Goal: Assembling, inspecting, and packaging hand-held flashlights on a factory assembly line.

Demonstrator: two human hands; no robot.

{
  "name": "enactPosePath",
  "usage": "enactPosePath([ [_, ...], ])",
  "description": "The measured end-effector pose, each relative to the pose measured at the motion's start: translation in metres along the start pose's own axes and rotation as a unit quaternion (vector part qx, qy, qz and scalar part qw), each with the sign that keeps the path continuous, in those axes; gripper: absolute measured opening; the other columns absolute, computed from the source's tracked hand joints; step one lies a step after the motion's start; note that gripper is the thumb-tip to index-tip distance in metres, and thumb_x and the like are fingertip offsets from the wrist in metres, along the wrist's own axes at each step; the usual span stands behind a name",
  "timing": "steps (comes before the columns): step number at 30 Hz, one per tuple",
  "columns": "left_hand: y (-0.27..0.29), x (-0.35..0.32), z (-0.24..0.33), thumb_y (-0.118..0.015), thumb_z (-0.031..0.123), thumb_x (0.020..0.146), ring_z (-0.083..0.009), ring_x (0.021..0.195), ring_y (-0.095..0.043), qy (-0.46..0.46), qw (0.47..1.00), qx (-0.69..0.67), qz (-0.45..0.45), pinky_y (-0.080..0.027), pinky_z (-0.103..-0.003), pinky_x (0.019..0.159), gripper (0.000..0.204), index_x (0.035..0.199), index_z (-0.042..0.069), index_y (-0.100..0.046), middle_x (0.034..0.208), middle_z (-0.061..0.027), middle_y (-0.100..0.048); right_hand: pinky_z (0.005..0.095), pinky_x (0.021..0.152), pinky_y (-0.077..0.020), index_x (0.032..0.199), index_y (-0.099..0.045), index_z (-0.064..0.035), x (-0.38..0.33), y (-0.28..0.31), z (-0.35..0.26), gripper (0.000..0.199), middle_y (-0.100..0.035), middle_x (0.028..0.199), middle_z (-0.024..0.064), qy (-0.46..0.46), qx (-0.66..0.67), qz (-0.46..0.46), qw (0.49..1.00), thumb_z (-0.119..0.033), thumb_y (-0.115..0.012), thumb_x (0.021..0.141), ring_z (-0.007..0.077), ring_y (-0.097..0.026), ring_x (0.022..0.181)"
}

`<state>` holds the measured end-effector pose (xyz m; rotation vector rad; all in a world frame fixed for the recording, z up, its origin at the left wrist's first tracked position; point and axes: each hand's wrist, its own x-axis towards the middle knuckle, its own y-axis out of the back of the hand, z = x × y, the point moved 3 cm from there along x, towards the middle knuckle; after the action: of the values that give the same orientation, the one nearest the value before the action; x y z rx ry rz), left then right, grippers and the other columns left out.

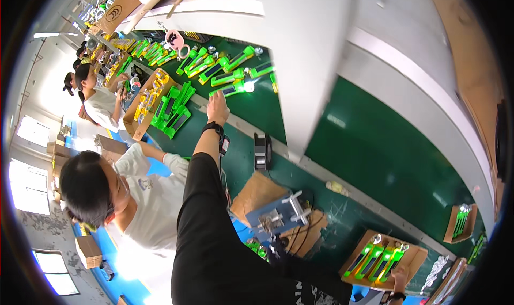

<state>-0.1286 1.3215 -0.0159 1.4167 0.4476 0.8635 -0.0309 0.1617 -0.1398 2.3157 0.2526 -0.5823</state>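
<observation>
My left hand (pixel 218 110), with a black band on the wrist, reaches far across the green bench. Its fingers are closed at the near end of a green flashlight (pixel 230 90) whose head is lit. More green flashlights with dark panels (pixel 215 68) lie in loose rows around it. At the lower right, my right hand (pixel 399 279) is at the near corner of a cardboard tray (pixel 416 258). Its fingers look curled beside the last of several lit green flashlights (pixel 369 261) in the tray; what they grip is hidden.
A co-worker in white (pixel 152 203) sits close at left, with a gloved hand. A blue metal fixture (pixel 278 216), a small black fan (pixel 262 151) and a brown cardboard piece (pixel 256 195) are on the bench. A white post (pixel 313 64) rises beyond. Another box (pixel 140 109) holds yellow parts.
</observation>
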Motion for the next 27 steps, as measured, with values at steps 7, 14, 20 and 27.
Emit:
enactPosePath([
  [7, -0.063, 0.092, -0.089, -0.055, 0.017, 0.083, -0.029, 0.12, -0.047, 0.063, 0.995, 0.055, -0.059, -0.039, -0.054, 0.091, 0.039, 0.12, 0.009, -0.045, 0.123, -0.017, -0.051, 0.0299, 0.076, -0.0488, 0.117, -0.048, -0.002, -0.093, -0.058, -0.175, 0.038, -0.057, 0.099, 0.0072, 0.147, -0.099, 0.125, 0.976, -0.005, -0.059, 0.081, 0.0171, -0.056, 0.088],
  [14, -0.091, 0.055, -0.062, -0.059, 0.023, 0.079, -0.0268, 0.105, -0.046, 0.048, 0.99, 0.132, 0.025, -0.032, -0.048, 0.091, 0.016, 0.092, 0.014, -0.064, 0.11, -0.0102, -0.051, 0.0308, 0.073, -0.0492, 0.114, -0.05, 0.0009, -0.14, -0.048, -0.205, 0.034, -0.056, 0.1, 0.011, 0.265, -0.226, 0.159, 0.924, -0.006, -0.059, 0.082, 0.0205, -0.056, 0.089],
  [20, -0.062, 0.058, -0.041, -0.076, 0.037, 0.072, -0.0272, 0.1, -0.06, -0.011, 0.991, 0.049, -0.124, -0.042, -0.044, 0.087, 0.054, 0.108, 0.01, -0.047, 0.103, -0.0102, -0.063, 0.0316, 0.07, -0.0495, 0.111, -0.051, 0.0035, -0.131, -0.042, -0.189, 0.03, -0.055, 0.1, 0.0142, 0.288, -0.347, 0.121, 0.884, -0.006, -0.06, 0.084, 0.0234, -0.056, 0.089],
  [27, 0.01, 0.003, -0.029, -0.06, 0.044, 0.08, -0.0428, 0.095, -0.061, 0.267, 0.926, -0.264, -0.024, -0.05, -0.046, 0.079, 0.059, 0.106, -0.007, -0.048, 0.1, -0.0299, -0.061, 0.0337, 0.073, -0.0497, 0.11, -0.053, 0.0049, -0.078, -0.017, -0.143, 0.027, -0.054, 0.104, 0.0164, 0.322, -0.314, 0.015, 0.893, -0.009, -0.059, 0.087, 0.0262, -0.056, 0.091],
])
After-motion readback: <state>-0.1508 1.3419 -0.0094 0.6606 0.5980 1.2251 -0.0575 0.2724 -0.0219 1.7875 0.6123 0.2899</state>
